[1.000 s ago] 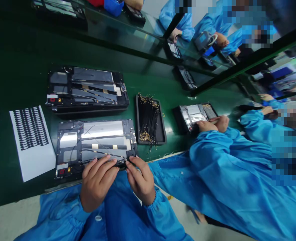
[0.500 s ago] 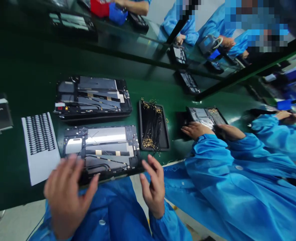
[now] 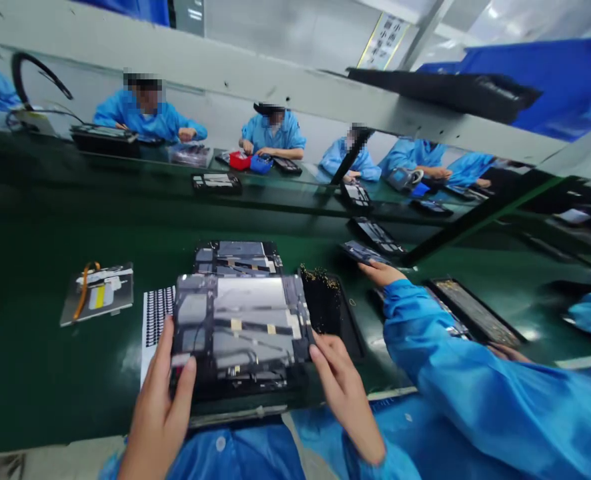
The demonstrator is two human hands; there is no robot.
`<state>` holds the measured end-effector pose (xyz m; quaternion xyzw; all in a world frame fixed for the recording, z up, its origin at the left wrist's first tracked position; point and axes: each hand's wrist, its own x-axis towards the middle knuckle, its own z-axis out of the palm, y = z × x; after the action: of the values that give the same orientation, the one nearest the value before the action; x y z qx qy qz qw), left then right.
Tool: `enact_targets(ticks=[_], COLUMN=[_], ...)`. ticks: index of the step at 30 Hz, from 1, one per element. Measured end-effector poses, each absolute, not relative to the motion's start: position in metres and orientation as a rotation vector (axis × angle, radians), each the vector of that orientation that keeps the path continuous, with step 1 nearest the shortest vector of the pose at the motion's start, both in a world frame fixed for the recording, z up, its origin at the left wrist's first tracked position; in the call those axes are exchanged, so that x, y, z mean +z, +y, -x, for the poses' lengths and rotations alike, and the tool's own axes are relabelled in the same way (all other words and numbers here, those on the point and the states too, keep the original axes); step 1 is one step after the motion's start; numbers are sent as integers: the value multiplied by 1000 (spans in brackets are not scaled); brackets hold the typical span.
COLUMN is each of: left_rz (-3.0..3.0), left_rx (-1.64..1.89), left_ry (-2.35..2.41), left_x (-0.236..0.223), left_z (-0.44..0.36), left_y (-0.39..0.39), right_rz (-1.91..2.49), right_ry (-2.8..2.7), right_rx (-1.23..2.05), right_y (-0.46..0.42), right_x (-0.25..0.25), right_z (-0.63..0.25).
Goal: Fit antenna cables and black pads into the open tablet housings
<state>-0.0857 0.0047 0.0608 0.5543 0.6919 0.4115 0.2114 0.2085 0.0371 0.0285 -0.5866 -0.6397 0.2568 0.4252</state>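
Observation:
Between my hands is an opened tablet [image 3: 250, 300], its grey battery cells, dark ribbon cables and wires facing up. My left hand [image 3: 163, 393] grips its left edge, thumb towards me and fingers along the side. At the right edge, my right hand [image 3: 343, 383] closes on the lower corner. The tablet appears raised and slightly blurred, over another dark tablet [image 3: 255, 387] at the table's near edge. Just behind lies a stack of opened tablets [image 3: 240, 249], partly hidden. To the right, a black tray [image 3: 343, 313] carries thin black cables with gold ends.
A white sheet [image 3: 150, 360] with rows of small black parts lies left, beside a flat panel [image 3: 103, 300] with an orange ribbon. At right, a co-worker's hand [image 3: 383, 273] holds another tablet [image 3: 365, 253]. A dark post [image 3: 455, 227] and white beam [image 3: 275, 100] stand ahead.
Both hands, apart and empty before, have closed on a tablet and raised it. My view has tilted up. The neighbouring co-worker's hand has moved away towards the back with a tablet.

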Motion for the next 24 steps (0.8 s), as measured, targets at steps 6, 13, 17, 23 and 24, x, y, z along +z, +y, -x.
enact_targets(ticks=[6,13,17,23,24], left_rz=[-1484,-1465,-1803,-2122,-2130], left_rx=[1175,1108,1113,834,790], left_ry=[1778,1713,1766,1951,1944], left_x=[67,57,38,-14,-19], left_z=[112,120,142,182,186], left_y=[148,133,45,-11,-9], right_rz=[1381,1446,1395,1104,1031], right_ry=[-1691,-1632,-1683,-2123,-2220], right_rx=[534,495,525,769,772], right_y=[180,179,90,25,30], right_x=[45,36,32,34,35], right_z=[-184,-194,-194,-120,-101])
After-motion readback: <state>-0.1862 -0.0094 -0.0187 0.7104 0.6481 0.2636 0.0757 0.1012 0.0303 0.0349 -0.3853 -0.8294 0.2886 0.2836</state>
